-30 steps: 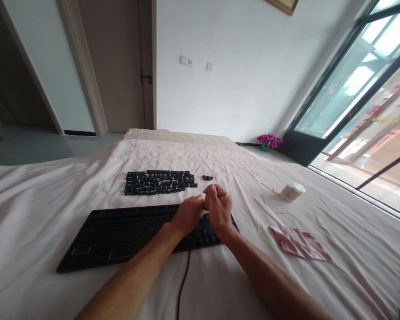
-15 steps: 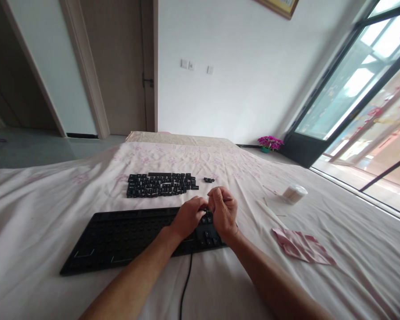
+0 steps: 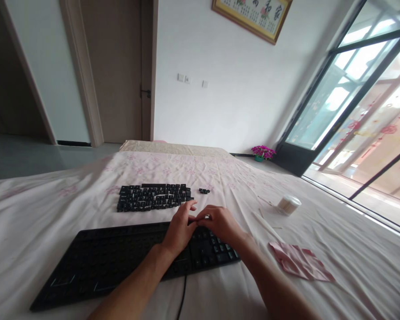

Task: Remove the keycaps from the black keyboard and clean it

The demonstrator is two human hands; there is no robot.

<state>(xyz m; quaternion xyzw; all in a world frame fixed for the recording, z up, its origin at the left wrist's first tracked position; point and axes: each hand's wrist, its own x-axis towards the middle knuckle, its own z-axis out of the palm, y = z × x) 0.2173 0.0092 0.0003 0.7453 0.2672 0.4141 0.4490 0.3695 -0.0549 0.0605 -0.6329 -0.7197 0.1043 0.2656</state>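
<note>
As 2 hands (image 3: 179, 229) (image 3: 222, 223) touch, fingers (image 3: 188, 206) half-curled, over keyboard (image 3: 120, 253)

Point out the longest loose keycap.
The long bar along the far edge of the larger keycap group; all the others lying loose are clearly shorter.

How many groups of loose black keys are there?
2: a large group of loose black plastic keycaps beyond the long black keyboard, and a small cluster of black keycaps right of that group. Others may hide behind the left hand or right hand.
</note>
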